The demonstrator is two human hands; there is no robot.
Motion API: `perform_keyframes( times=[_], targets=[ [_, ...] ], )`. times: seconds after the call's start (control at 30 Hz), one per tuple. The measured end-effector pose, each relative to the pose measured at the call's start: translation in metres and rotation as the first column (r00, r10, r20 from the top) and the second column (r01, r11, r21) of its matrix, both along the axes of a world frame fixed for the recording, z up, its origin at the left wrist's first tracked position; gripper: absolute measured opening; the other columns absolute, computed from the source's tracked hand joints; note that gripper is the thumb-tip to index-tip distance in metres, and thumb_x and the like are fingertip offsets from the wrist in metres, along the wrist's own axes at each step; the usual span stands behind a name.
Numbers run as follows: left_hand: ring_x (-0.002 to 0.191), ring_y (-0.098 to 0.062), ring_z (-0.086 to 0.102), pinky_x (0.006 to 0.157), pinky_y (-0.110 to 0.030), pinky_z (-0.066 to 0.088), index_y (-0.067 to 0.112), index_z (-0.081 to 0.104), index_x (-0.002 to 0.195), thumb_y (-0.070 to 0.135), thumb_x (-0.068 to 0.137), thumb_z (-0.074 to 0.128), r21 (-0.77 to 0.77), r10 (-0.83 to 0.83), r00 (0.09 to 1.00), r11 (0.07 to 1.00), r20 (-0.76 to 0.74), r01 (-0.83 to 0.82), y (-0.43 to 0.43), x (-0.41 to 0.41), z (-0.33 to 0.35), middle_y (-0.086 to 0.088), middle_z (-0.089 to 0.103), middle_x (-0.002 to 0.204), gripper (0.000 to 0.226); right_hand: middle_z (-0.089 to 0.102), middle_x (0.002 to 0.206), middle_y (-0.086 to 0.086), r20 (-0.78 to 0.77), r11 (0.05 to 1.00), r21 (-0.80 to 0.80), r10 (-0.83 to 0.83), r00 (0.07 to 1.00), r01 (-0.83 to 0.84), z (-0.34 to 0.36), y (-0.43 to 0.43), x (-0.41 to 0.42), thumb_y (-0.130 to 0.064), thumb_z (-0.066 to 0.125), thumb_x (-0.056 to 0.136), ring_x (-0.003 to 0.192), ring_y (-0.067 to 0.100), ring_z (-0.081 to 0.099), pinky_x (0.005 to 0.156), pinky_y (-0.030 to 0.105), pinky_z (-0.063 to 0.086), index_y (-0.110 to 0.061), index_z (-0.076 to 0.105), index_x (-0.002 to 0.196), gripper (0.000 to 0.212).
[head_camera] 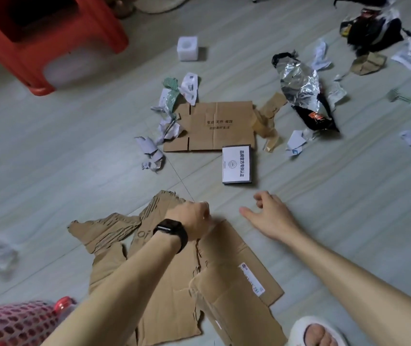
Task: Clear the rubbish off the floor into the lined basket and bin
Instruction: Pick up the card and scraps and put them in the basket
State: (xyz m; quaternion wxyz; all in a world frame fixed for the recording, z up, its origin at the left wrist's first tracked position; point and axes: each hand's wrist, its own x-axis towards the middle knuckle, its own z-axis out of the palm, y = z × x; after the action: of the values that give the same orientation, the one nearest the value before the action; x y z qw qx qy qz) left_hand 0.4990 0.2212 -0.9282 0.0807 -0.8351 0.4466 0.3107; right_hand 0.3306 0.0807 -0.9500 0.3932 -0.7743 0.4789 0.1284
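Left fingers are curled tight on the far edge of the torn cardboard, and the left hand grips it right where the sheet lifts off the floor. The right hand hangs just off the cardboard's right edge, fingers loosely bent, thumb out, holding nothing.

The smart play here, I'd say: bring that free hand onto the right flap, fold the sheet along its crease and lift it as one piece. The left side is ragged and could tear away.

Beyond the cardboard a white booklet lies near. Further out is a flat carton with paper scraps along its left side, and a foil bag lies well off to the right. By the cardboard's near left corner sits a red mesh container, likely the basket, so it's a short carry. Folded small, the sheet should go in more easily.
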Motion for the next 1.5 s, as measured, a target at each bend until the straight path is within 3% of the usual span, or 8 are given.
perform_keyframes(
  times=[0.2, 0.37, 0.5, 0.73, 0.87, 1.03, 1.37, 1.5],
  targets=[
    [0.124, -0.035, 0.044, 0.091, -0.046, 0.047, 0.026, 0.044, 0.134, 0.042, 0.091, 0.056, -0.269, 0.321, 0.932, 0.925, 0.170, -0.269, -0.027, 0.104, -0.011, -0.008, 0.038, 0.142, 0.048, 0.040, 0.135, 0.013, -0.044, 0.960, -0.040, -0.277, 0.960, 0.275, -0.009, -0.045, 0.074, -0.076, 0.062, 0.073, 0.122, 0.034, 0.048, 0.088, 0.038, 0.039, -0.011, 0.042, 0.130, 0.089],
    [0.141, -0.043, 0.022, 0.111, -0.055, 0.032, 0.033, 0.025, 0.148, 0.046, 0.089, 0.062, -0.154, 0.348, 0.931, 0.931, 0.113, -0.330, -0.027, 0.165, -0.033, -0.011, -0.002, 0.161, 0.071, 0.034, 0.137, 0.014, -0.092, 0.968, -0.163, -0.206, 0.974, 0.189, -0.029, -0.031, 0.091, -0.047, 0.081, 0.070, 0.125, 0.040, 0.039, 0.098, 0.041, 0.038, -0.012, 0.040, 0.124, 0.077],
    [0.104, -0.043, 0.060, 0.088, -0.046, 0.053, 0.027, 0.035, 0.146, 0.036, 0.098, 0.050, -0.215, 0.258, 0.949, 0.952, 0.183, -0.217, -0.010, 0.163, -0.044, -0.014, 0.011, 0.159, 0.050, 0.049, 0.127, 0.012, -0.012, 0.979, -0.126, -0.164, 0.986, 0.161, -0.027, -0.020, 0.091, -0.033, 0.081, 0.070, 0.118, 0.036, 0.048, 0.092, 0.039, 0.043, -0.013, 0.039, 0.115, 0.064],
    [0.096, -0.038, 0.063, 0.071, -0.042, 0.051, 0.029, 0.032, 0.147, 0.016, 0.095, 0.047, -0.137, 0.121, 0.963, 0.986, 0.239, -0.090, 0.036, 0.164, -0.043, -0.008, 0.029, 0.153, 0.055, 0.063, 0.084, -0.022, 0.321, 0.999, -0.038, 0.047, 0.946, -0.036, 0.016, -0.022, 0.163, -0.036, 0.063, 0.091, 0.084, 0.013, 0.059, 0.065, 0.026, 0.038, -0.035, 0.060, 0.093, 0.004],
    [0.098, -0.034, 0.063, 0.069, -0.041, 0.052, 0.036, 0.035, 0.142, 0.010, 0.093, 0.043, -0.125, 0.155, 0.962, 0.984, 0.226, -0.129, 0.068, 0.168, -0.040, -0.003, 0.036, 0.150, 0.056, 0.068, 0.114, -0.001, 0.385, 0.998, -0.004, 0.066, 0.921, -0.070, 0.022, -0.035, 0.254, -0.043, 0.065, 0.089, 0.102, 0.017, 0.063, 0.088, 0.032, 0.051, -0.031, 0.071, 0.098, 0.015],
    [0.101, -0.032, 0.063, 0.072, -0.040, 0.052, 0.040, 0.037, 0.139, 0.021, 0.097, 0.043, -0.114, 0.178, 0.963, 0.981, 0.201, -0.157, 0.098, 0.165, -0.039, 0.002, 0.033, 0.153, 0.047, 0.051, 0.140, 0.014, 0.183, 0.959, -0.210, 0.230, 0.956, -0.190, -0.002, -0.021, 0.321, -0.040, 0.057, 0.094, 0.136, 0.030, 0.038, 0.114, 0.044, 0.030, -0.023, 0.061, 0.129, 0.038],
    [0.093, -0.033, 0.062, 0.063, -0.033, 0.041, 0.045, 0.051, 0.125, 0.017, 0.094, 0.042, -0.281, 0.475, 0.880, 0.847, 0.018, -0.451, 0.119, 0.154, -0.018, -0.008, 0.066, 0.110, 0.042, 0.067, 0.081, -0.001, 0.206, 0.958, -0.199, 0.248, 0.947, -0.207, 0.023, 0.027, 0.269, -0.028, 0.065, 0.088, 0.082, 0.027, 0.060, 0.068, 0.029, 0.041, -0.020, 0.063, 0.078, 0.013],
    [0.088, -0.026, 0.065, 0.056, -0.025, 0.040, 0.040, 0.061, 0.118, 0.005, 0.093, 0.041, -0.383, 0.579, 0.813, 0.740, -0.054, -0.553, 0.138, 0.145, 0.026, -0.006, 0.071, 0.109, 0.048, 0.075, 0.086, 0.002, 0.253, 0.971, 0.057, 0.212, 0.944, -0.233, 0.068, 0.028, 0.209, -0.019, 0.069, 0.086, 0.075, 0.022, 0.072, 0.071, 0.038, 0.059, -0.013, 0.070, 0.095, 0.011]
  ],
)
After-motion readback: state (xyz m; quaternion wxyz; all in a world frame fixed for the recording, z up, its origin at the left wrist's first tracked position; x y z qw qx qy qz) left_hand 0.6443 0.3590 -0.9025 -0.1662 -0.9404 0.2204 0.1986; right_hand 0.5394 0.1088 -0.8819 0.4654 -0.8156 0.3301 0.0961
